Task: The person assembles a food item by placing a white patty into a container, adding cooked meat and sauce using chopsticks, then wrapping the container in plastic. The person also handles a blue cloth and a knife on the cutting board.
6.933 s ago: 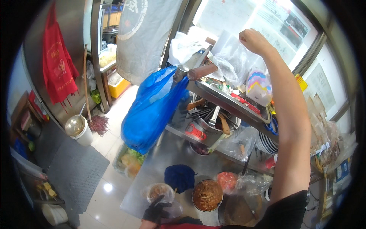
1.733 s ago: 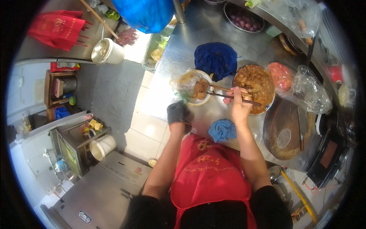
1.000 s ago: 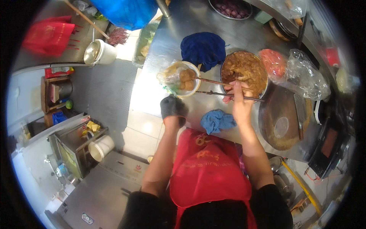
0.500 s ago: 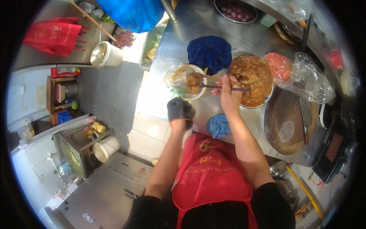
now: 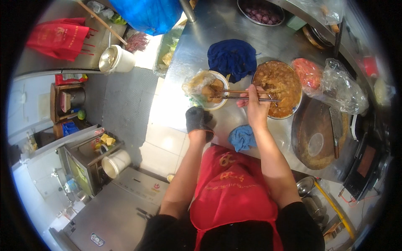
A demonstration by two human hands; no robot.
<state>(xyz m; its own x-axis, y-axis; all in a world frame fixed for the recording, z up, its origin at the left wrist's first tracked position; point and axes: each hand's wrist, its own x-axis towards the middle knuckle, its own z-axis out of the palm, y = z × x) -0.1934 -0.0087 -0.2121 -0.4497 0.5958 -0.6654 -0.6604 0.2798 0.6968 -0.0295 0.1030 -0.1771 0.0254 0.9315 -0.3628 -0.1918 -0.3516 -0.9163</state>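
My right hand [image 5: 256, 102] is closed around a pair of chopsticks [image 5: 234, 98]. Their tips point left into a small round bowl [image 5: 226, 92], among chunky brown food pieces [image 5: 215, 88]. A clear plastic bag [image 5: 193, 85] lies over the bowl's left side. My left hand [image 5: 197, 120], in a black glove, is just below this bowl; its fingers cannot be made out against the dark fabric. Beneath my right hand's far side stands a large metal bowl [image 5: 300, 98], filled with brown, saucy food [image 5: 279, 79].
A dark blue cloth [image 5: 231, 58] lies behind the bowls, and a lighter blue cloth [image 5: 242, 138] near the front edge. At right, a cleaver [image 5: 336, 134] rests on a round chopping board [image 5: 303, 142]. Bagged reddish food [image 5: 307, 73] and a bowl of purple pieces [image 5: 261, 14] sit farther back.
The two chopsticks have come closer together, and the tip of the lower one reaches farther among the brown pieces. My left hand stays by the small bowl.
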